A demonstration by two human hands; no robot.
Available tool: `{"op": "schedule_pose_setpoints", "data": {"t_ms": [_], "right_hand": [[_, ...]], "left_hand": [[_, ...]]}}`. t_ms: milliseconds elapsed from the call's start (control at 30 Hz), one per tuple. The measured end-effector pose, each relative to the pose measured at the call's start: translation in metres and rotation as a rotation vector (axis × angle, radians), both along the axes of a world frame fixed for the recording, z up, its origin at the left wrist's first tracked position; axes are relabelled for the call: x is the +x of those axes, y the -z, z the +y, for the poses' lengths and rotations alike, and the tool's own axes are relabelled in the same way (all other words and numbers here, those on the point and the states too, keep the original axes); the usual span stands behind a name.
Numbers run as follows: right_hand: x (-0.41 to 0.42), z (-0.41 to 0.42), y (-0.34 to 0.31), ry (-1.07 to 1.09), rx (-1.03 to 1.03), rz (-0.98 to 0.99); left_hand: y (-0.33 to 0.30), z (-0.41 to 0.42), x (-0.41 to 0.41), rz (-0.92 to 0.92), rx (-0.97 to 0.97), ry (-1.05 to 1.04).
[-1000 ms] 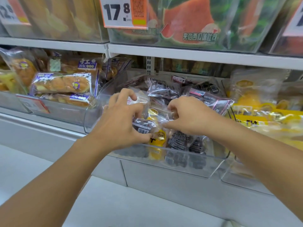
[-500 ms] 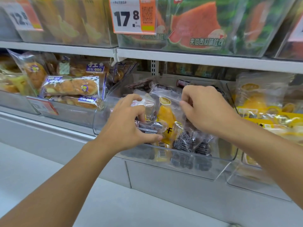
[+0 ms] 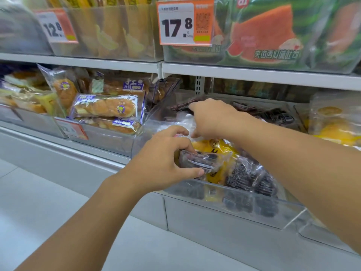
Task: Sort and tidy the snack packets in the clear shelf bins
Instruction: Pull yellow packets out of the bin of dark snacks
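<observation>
Dark packet (image 3: 197, 162) lies crosswise in left hand (image 3: 164, 163).

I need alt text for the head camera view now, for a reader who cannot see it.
Two bare hands sort packets in a clear shelf bin: the left hand pinches a dark snack packet above a yellow packet, while the right hand reaches across into the packets behind. A 17.8 price tag hangs above.

Bright, even light with faint shadows; upper-left edge smeared by blur (wide-angle bending too), soft glare on clear plastic.
</observation>
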State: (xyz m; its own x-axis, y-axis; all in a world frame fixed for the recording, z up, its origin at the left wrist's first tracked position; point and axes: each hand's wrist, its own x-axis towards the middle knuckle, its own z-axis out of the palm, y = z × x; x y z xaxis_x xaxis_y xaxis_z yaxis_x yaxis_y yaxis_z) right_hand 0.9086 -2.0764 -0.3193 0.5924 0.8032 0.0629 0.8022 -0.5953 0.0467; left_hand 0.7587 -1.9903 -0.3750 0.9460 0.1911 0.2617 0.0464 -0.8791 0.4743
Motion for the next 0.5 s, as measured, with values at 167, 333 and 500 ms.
{"op": "schedule_pose_setpoints", "data": {"t_ms": [167,333,500], "right_hand": [[0.009,0.007,-0.005,0.036,0.036,0.097],[0.019,-0.005,0.0,0.025,0.139,0.069],[0.021,0.001,-0.007,-0.039,0.105,0.193]], "left_hand": [[0.001,0.0,0.0,0.006,-0.008,-0.039],[-0.005,-0.003,-0.009,0.089,-0.008,-0.048],[-0.01,-0.008,-0.018,0.153,0.073,0.027]]}}
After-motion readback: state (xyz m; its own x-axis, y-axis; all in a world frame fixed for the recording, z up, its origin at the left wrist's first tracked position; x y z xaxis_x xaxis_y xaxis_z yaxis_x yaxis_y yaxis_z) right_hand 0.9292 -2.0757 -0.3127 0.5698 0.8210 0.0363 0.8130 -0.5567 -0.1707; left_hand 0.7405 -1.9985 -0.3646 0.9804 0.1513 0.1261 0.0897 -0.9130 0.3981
